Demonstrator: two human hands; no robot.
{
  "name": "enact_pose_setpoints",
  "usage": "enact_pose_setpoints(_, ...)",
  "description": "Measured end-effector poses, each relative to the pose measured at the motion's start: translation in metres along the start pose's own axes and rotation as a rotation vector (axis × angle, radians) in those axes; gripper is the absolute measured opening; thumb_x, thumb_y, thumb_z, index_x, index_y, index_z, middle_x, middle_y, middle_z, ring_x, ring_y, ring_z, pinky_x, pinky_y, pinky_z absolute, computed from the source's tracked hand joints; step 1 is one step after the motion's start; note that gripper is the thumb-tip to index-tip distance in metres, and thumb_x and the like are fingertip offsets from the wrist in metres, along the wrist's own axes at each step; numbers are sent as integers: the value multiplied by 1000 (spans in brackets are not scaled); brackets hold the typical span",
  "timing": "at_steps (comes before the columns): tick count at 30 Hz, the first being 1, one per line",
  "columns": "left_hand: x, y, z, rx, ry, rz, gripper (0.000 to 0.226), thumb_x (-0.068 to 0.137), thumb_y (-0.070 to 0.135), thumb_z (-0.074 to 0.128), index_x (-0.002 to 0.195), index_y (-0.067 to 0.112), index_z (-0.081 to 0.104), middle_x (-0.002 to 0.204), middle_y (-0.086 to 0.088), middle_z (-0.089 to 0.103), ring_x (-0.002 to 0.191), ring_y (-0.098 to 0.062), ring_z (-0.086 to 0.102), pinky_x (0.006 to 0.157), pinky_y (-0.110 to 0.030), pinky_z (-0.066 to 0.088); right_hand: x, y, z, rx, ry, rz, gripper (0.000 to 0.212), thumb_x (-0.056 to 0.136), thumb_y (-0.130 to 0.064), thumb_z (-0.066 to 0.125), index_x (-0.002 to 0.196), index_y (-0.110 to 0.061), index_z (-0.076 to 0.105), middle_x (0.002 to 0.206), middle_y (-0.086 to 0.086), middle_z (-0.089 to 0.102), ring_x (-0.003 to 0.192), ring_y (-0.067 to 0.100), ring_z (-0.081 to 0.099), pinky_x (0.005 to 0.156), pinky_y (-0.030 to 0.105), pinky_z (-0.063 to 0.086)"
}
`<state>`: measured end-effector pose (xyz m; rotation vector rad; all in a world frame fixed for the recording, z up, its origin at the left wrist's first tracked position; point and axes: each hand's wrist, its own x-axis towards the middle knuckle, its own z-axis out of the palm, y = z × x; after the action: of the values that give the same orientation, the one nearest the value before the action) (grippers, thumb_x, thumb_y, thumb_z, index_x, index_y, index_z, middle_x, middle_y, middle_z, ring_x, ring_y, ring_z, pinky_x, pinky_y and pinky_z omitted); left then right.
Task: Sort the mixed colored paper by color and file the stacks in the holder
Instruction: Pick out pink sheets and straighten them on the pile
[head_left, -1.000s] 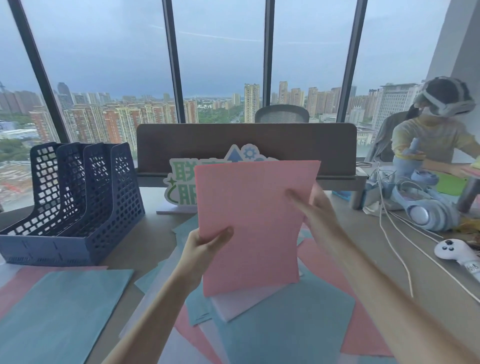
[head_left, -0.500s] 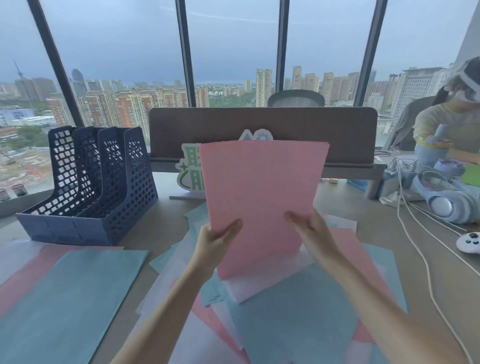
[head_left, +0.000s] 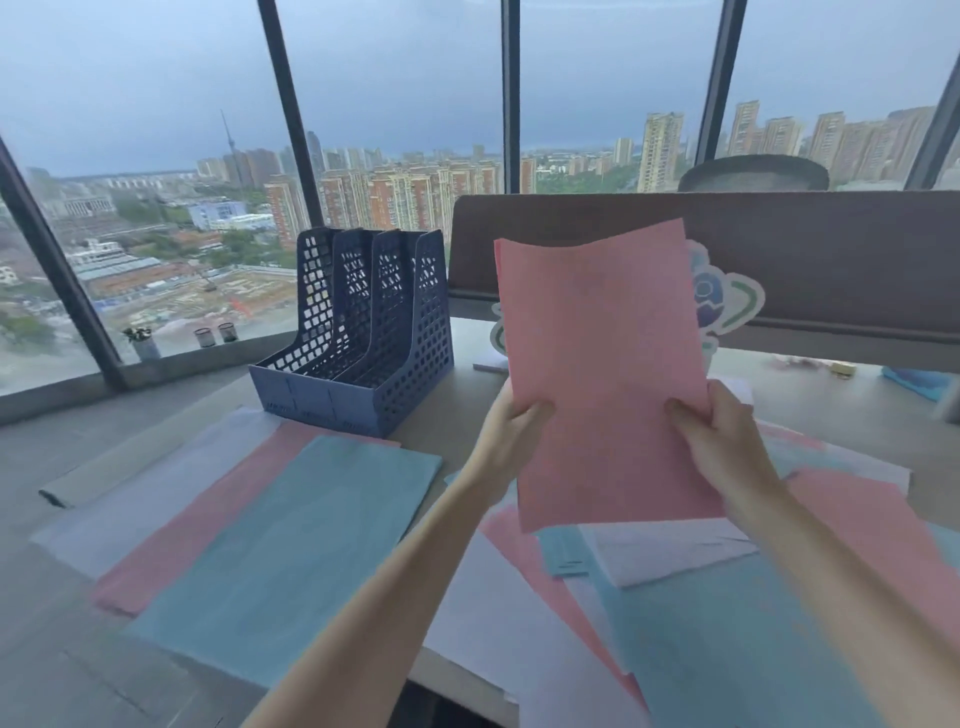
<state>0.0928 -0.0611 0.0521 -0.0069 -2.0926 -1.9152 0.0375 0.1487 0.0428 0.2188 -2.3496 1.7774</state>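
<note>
Tabletop (head_left: 467, 405): mixed pile (head_left: 727, 597) at right near edge; blue stack (head_left: 291, 540), pink stack (head_left: 208, 519), white stack (head_left: 145, 493) at left; holder (head_left: 363, 338) behind them. Pink sheets (head_left: 602, 374) upright above pile, pinched by left hand (head_left: 506, 431) and right hand (head_left: 722, 441), thumbs in front.

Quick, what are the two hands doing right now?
Left hand: holds the pink paper by its left edge.
Right hand: holds the same pink paper by its right edge.
</note>
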Motion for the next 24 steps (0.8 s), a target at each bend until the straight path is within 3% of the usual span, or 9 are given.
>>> enact_pose_setpoints(2,-6,2,-31,-19,106,-51,27,82,7,51,107,14,59,86,5,61,77,-11,57,71,-26,48,-8,-14,30,62,-84,56,26,95,-9,51,114,-23,62,106,1,71,98,27,67,88,45,55)
enact_pose_setpoints(4,-17,7,-68,40,199,-133,37,70,15,53,106,9,55,85,1,57,73,-15,53,67,-30,45,-21,-28,64,108,-182,143,38,90,1,43,113,-20,63,103,6,71,94,28,68,79,41,57)
enact_pose_setpoints(7,-42,19,-125,47,247,-213,37,61,11,53,97,15,62,83,-7,63,69,-20,57,64,-31,46,-43,-43,115,129,-299,218,43,84,2,44,116,-17,64,105,11,71,93,30,69,80,42,58)
enact_pose_setpoints(10,-74,23,-179,46,252,-278,34,76,0,60,102,20,66,92,-9,72,74,-24,67,71,-36,57,-66,-52,161,166,-388,264,43,77,-1,46,114,-14,63,105,15,71,97,37,69,87,53,58)
enact_pose_setpoints(13,-103,20,-225,213,335,-341,45,91,-13,46,115,22,61,97,-4,70,81,-22,66,74,-34,56,-97,-60,197,272,-608,365,36,91,7,42,117,-6,62,111,23,71,96,40,69,88,54,58)
enact_pose_setpoints(15,-118,16,-254,288,445,-346,52,90,-14,44,123,23,60,104,-4,69,88,-21,64,72,-28,52,-117,-65,209,238,-831,471,27,104,-11,45,128,-2,54,107,27,70,82,37,70,77,49,62)
enact_pose_setpoints(18,-136,16,-293,367,530,-384,55,89,-12,45,131,21,56,112,-4,65,101,-23,60,81,-29,48,-132,-64,212,-16,-1118,574,54,106,-44,42,148,-12,29,100,30,71,81,40,74,70,45,62)
enact_pose_setpoints(24,-157,1,-331,498,542,-526,52,85,-13,45,128,10,60,105,-7,65,91,-23,59,70,-23,45,-142,-68,208,-217,-1311,531,69,106,-46,41,154,-17,2,98,33,71,85,42,74,75,48,62)
